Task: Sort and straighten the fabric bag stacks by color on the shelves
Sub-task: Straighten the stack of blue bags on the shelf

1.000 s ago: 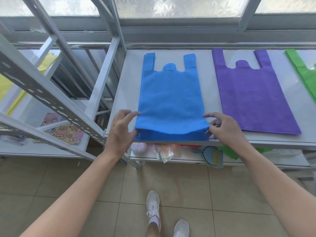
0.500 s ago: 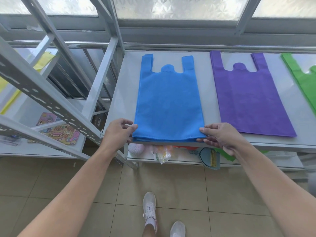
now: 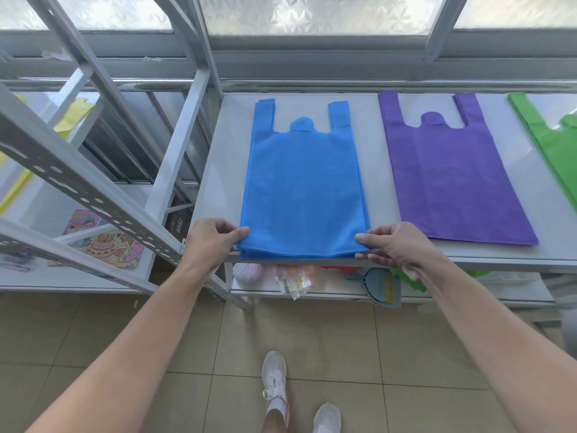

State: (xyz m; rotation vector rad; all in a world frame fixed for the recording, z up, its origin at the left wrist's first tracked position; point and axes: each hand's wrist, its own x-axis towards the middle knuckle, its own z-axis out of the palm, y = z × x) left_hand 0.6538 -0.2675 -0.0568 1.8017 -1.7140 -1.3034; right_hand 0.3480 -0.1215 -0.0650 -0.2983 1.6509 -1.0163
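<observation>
A stack of blue fabric bags [image 3: 303, 182] lies flat on the white shelf [image 3: 224, 170], handles toward the window. My left hand [image 3: 212, 242] pinches its near left corner at the shelf's front edge. My right hand [image 3: 396, 245] pinches the near right corner, thumb on top. To the right lies a purple bag stack [image 3: 449, 173], then a green bag stack [image 3: 559, 151] cut off by the frame edge. Yellow bags [image 3: 67, 117] lie on the neighbouring rack at the left.
A grey perforated rack frame [image 3: 78, 189] slants across the left. The lower shelf holds a dustpan [image 3: 381, 285], a plastic packet [image 3: 295, 282] and a pale ball [image 3: 248, 271]. A cartoon mat [image 3: 103, 242] lies on the left rack. My feet stand on the tiled floor.
The blue stack's near edge, lifted and bowed a second ago, now lies flat at the shelf front. Both hands have come down to pinch its two near corners.
</observation>
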